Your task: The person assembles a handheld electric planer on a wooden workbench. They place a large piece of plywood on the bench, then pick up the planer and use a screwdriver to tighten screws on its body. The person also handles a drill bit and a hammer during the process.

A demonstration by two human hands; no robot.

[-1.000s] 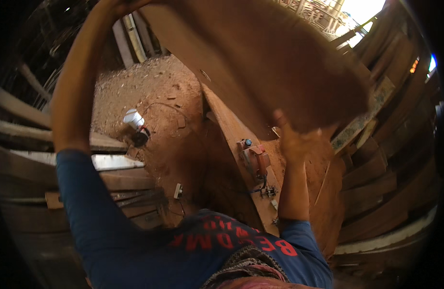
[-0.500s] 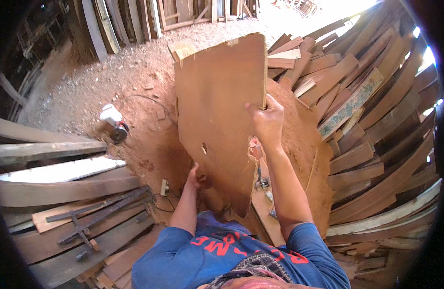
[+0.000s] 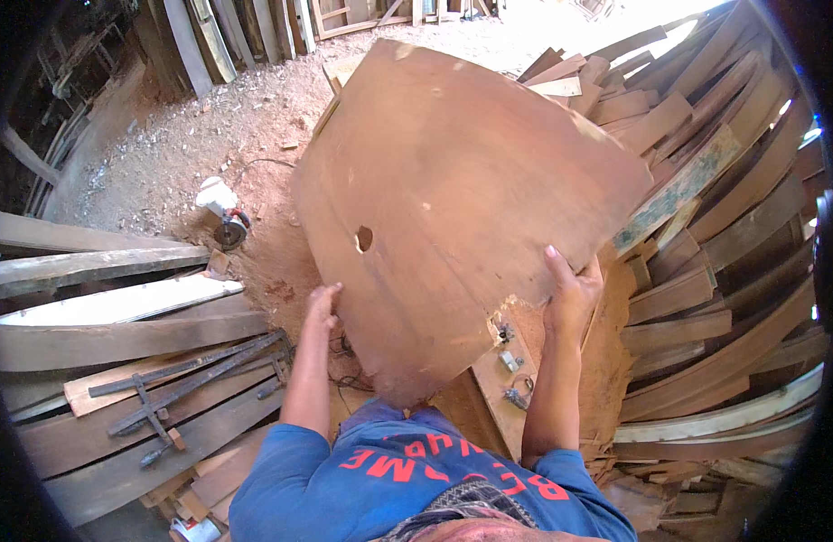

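A large brown plywood sheet (image 3: 471,181) spreads out in front of me, tilted, with a ragged hole left of its middle and a chipped notch on its near right edge. My right hand (image 3: 575,294) grips the right edge, thumb on top and the fingers mostly hidden underneath. At the near left edge my left hand (image 3: 322,307) is closed around the board, its fingers partly out of sight. Beneath the notch, a plank (image 3: 498,402) with small metal fittings shows beside my right forearm.
A power tool with a white body and round disc (image 3: 227,221) lies on the dusty ground at left. Bar clamps (image 3: 154,406) rest on planks (image 3: 118,348) at lower left. Stacked timber (image 3: 706,226) lines the right side. Upright boards (image 3: 218,41) stand at the back.
The plywood sheet has turned from steeply tilted to flatter, its broad face now toward me. My right hand has moved right and nearer with its edge; my left hand shifted left and slightly forward.
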